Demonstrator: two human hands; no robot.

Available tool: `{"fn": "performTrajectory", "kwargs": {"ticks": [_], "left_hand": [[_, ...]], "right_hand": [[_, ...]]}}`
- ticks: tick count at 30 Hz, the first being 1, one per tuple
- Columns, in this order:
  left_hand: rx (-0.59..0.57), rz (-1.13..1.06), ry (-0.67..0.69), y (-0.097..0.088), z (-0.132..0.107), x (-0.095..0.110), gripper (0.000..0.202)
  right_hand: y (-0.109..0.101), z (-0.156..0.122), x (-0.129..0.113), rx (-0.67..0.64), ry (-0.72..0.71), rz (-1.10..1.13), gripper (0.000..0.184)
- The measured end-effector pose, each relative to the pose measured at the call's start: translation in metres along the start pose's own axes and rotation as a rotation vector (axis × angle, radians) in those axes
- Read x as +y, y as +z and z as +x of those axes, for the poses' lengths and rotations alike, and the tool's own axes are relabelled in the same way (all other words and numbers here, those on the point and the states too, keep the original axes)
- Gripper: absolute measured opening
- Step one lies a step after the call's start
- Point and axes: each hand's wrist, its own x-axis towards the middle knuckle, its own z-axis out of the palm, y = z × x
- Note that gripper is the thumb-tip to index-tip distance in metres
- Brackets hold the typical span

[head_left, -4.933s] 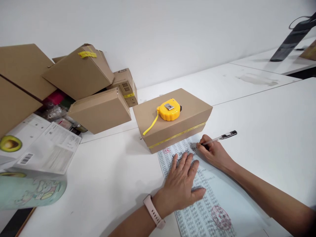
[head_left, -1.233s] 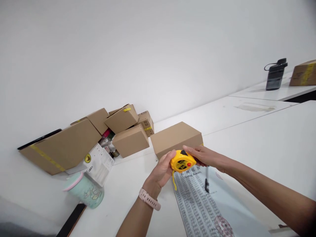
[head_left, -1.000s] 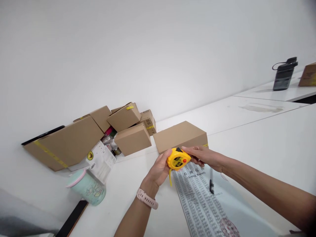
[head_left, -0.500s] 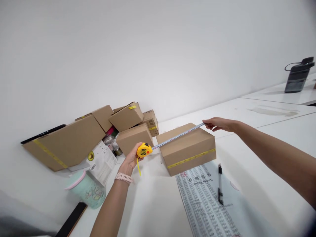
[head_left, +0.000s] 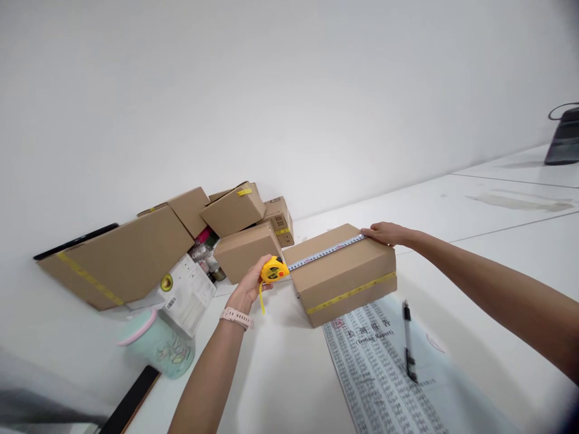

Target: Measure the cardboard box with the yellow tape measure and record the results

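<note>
My left hand (head_left: 251,282) is closed around a yellow tape measure (head_left: 274,270), just off the left edge of a cardboard box (head_left: 335,265). The tape measure's blade (head_left: 328,253) stretches across the top of this box. At the blade's far end, my right hand (head_left: 383,232) pinches the tip at the box's right top edge. A yellow strap dangles from the tape measure's case. Yellow tape runs along the front side of the box. Under the box's front edge lies a printed report (head_left: 375,355), with a black pen (head_left: 409,343) on it.
Several cardboard boxes (head_left: 122,259) are piled at the left against the wall. A mint tumbler (head_left: 158,349) and a white carton with an avocado picture (head_left: 187,295) stand before them. A dark bottle (head_left: 563,138) is at the far right on the white table (head_left: 289,374).
My right hand has come down and left onto the box's edge, and the blade now lies lower and closer to the box top. My left hand has shifted slightly right and up with the tape measure.
</note>
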Motion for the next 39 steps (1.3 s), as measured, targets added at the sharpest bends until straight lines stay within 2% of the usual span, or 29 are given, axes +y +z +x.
{"fn": "performTrajectory", "kwargs": {"ticks": [7, 25, 39], "left_hand": [[-0.035, 0.013, 0.001, 0.005, -0.002, -0.002, 0.039], [-0.037, 0.092, 0.001, 0.006, -0.006, -0.002, 0.037], [-0.052, 0.159, -0.055, 0.004, -0.006, 0.004, 0.033]], "right_hand": [[0.011, -0.006, 0.006, -0.025, 0.027, 0.079, 0.044], [0.013, 0.000, 0.005, 0.032, 0.020, -0.025, 0.041], [0.015, 0.000, 0.009, 0.045, 0.014, 0.022, 0.042]]}}
